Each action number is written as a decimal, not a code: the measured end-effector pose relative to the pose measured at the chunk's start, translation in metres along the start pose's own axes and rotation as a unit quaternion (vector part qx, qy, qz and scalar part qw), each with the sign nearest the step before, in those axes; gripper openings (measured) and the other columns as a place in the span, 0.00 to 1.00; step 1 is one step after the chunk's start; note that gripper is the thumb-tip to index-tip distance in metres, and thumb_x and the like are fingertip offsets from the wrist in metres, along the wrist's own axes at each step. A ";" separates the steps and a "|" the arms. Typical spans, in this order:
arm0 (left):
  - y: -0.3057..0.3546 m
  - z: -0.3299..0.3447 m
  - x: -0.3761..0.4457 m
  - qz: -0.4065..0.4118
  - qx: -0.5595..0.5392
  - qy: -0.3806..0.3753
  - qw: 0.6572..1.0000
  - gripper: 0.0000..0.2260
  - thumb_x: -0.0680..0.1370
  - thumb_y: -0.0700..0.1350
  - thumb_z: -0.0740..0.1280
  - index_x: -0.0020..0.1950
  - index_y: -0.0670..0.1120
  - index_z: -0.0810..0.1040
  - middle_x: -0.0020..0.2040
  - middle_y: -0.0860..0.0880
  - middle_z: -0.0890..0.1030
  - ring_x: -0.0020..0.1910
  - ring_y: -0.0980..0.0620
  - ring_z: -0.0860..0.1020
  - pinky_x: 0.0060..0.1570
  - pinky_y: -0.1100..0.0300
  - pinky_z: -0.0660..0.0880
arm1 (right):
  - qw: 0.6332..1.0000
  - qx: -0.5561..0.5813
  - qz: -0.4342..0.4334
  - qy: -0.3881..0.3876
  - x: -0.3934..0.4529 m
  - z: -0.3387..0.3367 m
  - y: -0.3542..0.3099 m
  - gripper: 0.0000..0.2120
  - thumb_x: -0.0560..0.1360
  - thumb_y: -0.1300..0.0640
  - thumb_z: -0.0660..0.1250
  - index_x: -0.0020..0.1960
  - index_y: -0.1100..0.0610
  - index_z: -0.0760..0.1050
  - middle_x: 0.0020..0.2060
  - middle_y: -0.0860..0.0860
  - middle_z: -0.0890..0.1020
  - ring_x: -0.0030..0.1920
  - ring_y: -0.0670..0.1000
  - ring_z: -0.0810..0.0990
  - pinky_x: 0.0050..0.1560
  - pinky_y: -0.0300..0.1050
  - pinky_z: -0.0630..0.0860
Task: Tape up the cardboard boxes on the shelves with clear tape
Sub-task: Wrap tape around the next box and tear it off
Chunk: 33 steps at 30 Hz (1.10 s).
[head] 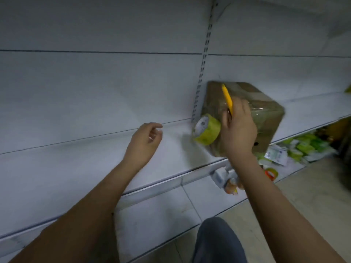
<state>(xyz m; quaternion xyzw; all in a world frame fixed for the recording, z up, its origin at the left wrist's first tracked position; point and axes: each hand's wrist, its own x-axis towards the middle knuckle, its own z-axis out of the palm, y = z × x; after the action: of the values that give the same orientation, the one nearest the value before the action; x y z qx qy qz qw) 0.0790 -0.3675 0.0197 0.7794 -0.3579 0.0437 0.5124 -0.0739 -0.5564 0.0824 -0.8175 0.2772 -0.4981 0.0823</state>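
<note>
Just the one head cam, looking forward and down from your eye level, pretty close to the white shelf [95, 168], wide-angle with bent edges.

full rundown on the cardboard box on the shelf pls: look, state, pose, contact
The cardboard box is brown, roughly cube-shaped and motion-blurred. Glossy clear tape covers its top and upper front face, catching the light. It sits tilted on the white shelf, near the front edge, beside the slotted upright. A roll of tape with a white core lies against its left side. The right hand, holding a yellow cutter, is in front of it; contact cannot be told.
</note>
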 end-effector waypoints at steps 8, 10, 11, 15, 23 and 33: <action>0.087 0.133 0.070 -0.062 -0.039 -0.183 0.980 0.33 0.77 0.55 0.71 0.77 0.50 0.62 0.58 0.45 0.80 0.55 0.47 0.80 0.53 0.56 0.76 | 0.986 -0.106 0.007 -0.126 0.041 0.023 0.067 0.20 0.77 0.37 0.64 0.61 0.50 0.78 0.57 0.50 0.82 0.53 0.57 0.81 0.39 0.44 0.68; 0.084 0.140 0.078 -0.057 -0.121 -0.241 0.961 0.25 0.80 0.45 0.68 0.74 0.47 0.64 0.51 0.43 0.82 0.40 0.53 0.84 0.40 0.58 0.80 | 0.990 -0.095 -0.013 -0.102 0.039 0.020 0.076 0.20 0.78 0.39 0.65 0.65 0.48 0.77 0.63 0.45 0.80 0.55 0.53 0.82 0.40 0.44 0.72; 0.082 0.138 0.083 -0.051 -0.139 -0.270 0.951 0.21 0.81 0.41 0.67 0.73 0.47 0.65 0.45 0.44 0.81 0.32 0.56 0.82 0.32 0.60 0.80 | 0.991 -0.094 -0.020 -0.093 0.040 0.019 0.081 0.19 0.78 0.39 0.65 0.65 0.46 0.78 0.63 0.43 0.80 0.54 0.52 0.82 0.41 0.43 0.73; 0.065 0.119 0.116 -0.068 -0.086 -0.347 0.931 0.09 0.80 0.43 0.68 0.60 0.49 0.74 0.39 0.43 0.80 0.30 0.46 0.80 0.29 0.56 0.77 | 0.988 -0.124 -0.043 -0.084 0.042 0.017 0.089 0.18 0.77 0.38 0.65 0.63 0.44 0.79 0.60 0.42 0.82 0.49 0.51 0.84 0.37 0.41 0.74; 0.057 0.106 0.128 -0.072 -0.080 -0.399 0.910 0.01 0.81 0.44 0.68 0.50 0.48 0.77 0.28 0.42 0.78 0.24 0.45 0.76 0.27 0.59 0.74 | 0.983 -0.128 0.058 -0.120 0.008 0.005 0.049 0.15 0.83 0.47 0.56 0.63 0.57 0.68 0.62 0.54 0.69 0.46 0.60 0.79 0.36 0.46 0.65; 0.057 0.090 0.110 -0.107 -0.103 -0.359 0.922 0.05 0.82 0.39 0.65 0.46 0.43 0.77 0.26 0.42 0.75 0.18 0.51 0.74 0.19 0.65 0.70 | 0.909 -0.184 0.128 -0.351 -0.084 0.016 0.049 0.23 0.63 0.57 0.82 0.49 0.64 0.74 0.34 0.57 0.79 0.29 0.54 0.79 0.24 0.39 0.72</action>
<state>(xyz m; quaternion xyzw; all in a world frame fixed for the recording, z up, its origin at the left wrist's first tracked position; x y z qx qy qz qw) 0.0995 -0.5112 0.0688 0.7192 -0.4351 -0.3310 0.4288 -0.1081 -0.5548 -0.0105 -0.8977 0.4195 -0.1038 0.0856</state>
